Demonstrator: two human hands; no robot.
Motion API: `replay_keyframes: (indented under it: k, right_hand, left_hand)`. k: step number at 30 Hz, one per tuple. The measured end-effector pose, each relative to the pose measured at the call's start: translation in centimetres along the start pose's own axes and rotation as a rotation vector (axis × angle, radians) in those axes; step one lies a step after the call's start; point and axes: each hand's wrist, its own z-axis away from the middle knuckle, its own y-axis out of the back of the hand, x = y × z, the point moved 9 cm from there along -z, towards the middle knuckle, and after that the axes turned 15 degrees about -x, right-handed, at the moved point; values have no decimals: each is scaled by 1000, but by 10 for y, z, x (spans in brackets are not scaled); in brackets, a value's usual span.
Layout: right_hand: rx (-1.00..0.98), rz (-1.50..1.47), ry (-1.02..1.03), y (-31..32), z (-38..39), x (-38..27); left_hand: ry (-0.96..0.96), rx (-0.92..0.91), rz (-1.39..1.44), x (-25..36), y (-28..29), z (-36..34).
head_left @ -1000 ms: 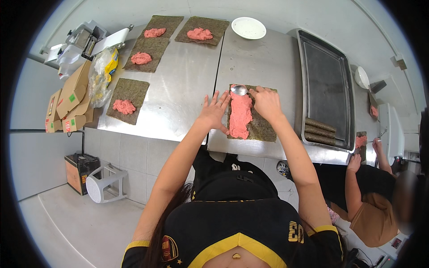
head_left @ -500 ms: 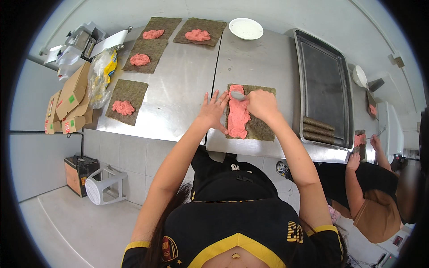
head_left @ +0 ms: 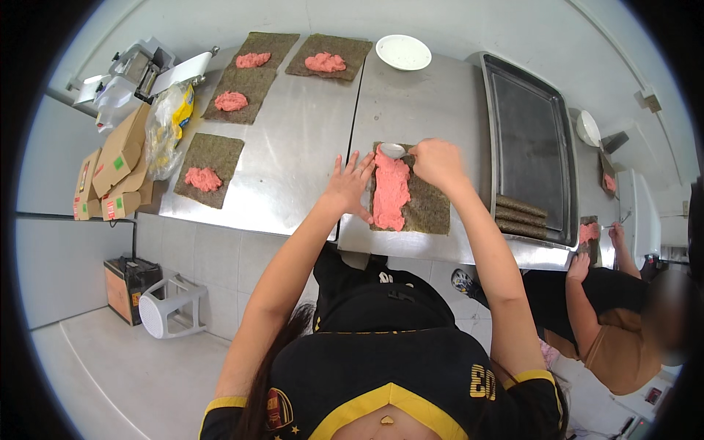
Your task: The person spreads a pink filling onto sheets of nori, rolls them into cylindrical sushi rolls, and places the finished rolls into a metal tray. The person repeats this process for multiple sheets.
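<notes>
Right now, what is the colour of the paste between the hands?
The paste is coral pink, showing best in the head view.

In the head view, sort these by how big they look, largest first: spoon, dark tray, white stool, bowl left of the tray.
Dark tray
White stool
Bowl left of the tray
Spoon, its visible part

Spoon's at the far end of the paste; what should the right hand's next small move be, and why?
Probably draw the spoon nearer along the strip with the right hand: the spoon sits at the far end of the pink paste, whose surface looks uneven, and the left hand is spread at the left edge of the seaweed sheet.
</notes>
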Motion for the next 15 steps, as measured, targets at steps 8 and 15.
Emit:
replay_keyframes:
  k: [8, 15]
  right_hand:
    - [12, 82, -1, -16, -3, -9]
    - [-50, 100, -62, -22, 5, 3]
  left_hand:
    - [-13, -1, -39, 2, 4, -3]
    - [-2, -44, -64, 2, 4, -4]
